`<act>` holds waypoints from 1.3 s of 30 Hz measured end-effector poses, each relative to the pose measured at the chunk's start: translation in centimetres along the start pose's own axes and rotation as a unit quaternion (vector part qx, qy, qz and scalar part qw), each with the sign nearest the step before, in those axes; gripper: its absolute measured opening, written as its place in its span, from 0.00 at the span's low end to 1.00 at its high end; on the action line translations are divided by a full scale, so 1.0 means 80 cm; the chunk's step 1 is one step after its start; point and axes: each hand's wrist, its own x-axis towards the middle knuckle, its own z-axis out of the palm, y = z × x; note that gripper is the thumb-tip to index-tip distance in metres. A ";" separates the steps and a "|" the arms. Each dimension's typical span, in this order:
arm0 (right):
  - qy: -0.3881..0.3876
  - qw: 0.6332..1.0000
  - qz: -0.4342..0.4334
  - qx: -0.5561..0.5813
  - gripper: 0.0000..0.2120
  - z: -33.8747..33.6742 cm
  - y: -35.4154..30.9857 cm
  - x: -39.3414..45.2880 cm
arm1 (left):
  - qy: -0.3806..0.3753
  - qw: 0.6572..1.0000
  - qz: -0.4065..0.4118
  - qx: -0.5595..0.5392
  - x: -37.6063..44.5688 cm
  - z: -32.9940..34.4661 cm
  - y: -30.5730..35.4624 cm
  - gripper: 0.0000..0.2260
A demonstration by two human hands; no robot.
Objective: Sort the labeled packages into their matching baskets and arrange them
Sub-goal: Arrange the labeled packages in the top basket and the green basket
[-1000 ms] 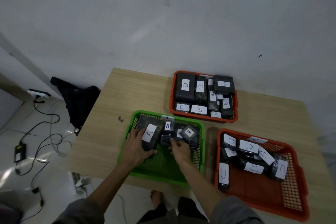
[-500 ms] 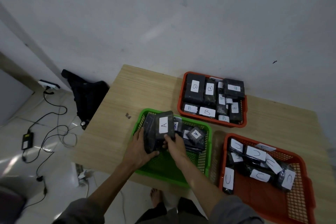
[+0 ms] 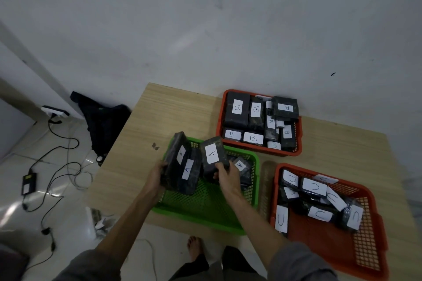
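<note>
Both hands are over the green basket [image 3: 205, 210], each clamped on black packages. The left hand [image 3: 154, 177] grips two A-labelled packages [image 3: 182, 166] stood on edge against the basket's left wall, tilted and leaning together. The right hand [image 3: 228, 179] pinches a single A package [image 3: 213, 154] by its lower end, label up, raised above the middle of the basket. To the right of that hand, more dark packages [image 3: 242, 166] lie against the basket's right wall, one with an A label; how many sit there is hard to make out. Beyond the green basket's far right corner sits a red basket [image 3: 294, 151] packed with B packages [image 3: 253, 138]. Just right of the green basket, an orange basket [image 3: 365, 258] holds the C packages [image 3: 314, 187], heaped loosely at its far end. All three rest on the wooden table [image 3: 173, 112].
</note>
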 end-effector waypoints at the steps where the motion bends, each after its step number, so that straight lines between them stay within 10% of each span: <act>1: -0.002 1.000 -0.003 0.001 0.06 0.000 0.001 -0.001 | -0.010 1.000 -0.009 -0.029 -0.002 -0.003 0.002 0.13; 10: -0.014 1.000 -0.006 0.002 0.08 -0.001 0.008 -0.005 | -0.078 0.993 0.036 0.079 -0.011 -0.008 0.007 0.20; 14: -0.026 1.000 0.000 0.015 0.07 0.000 0.005 -0.010 | 0.015 0.889 0.141 0.435 -0.016 -0.005 0.006 0.27; 21: -0.076 0.995 0.055 0.016 0.08 0.010 0.000 -0.016 | -0.012 0.850 0.210 0.483 -0.016 0.000 0.003 0.15; 25: -0.145 0.980 0.136 0.007 0.06 0.018 0.007 -0.016 | 0.037 0.758 0.255 0.600 -0.008 -0.004 -0.009 0.15; 31: -0.191 0.967 0.127 -0.107 0.12 0.048 0.023 -0.015 | 0.053 0.779 0.275 0.561 -0.011 0.003 -0.008 0.17; 39: -0.279 0.877 -0.020 -0.391 0.10 0.043 0.008 -0.002 | -0.001 0.720 0.237 0.652 0.003 0.018 -0.020 0.38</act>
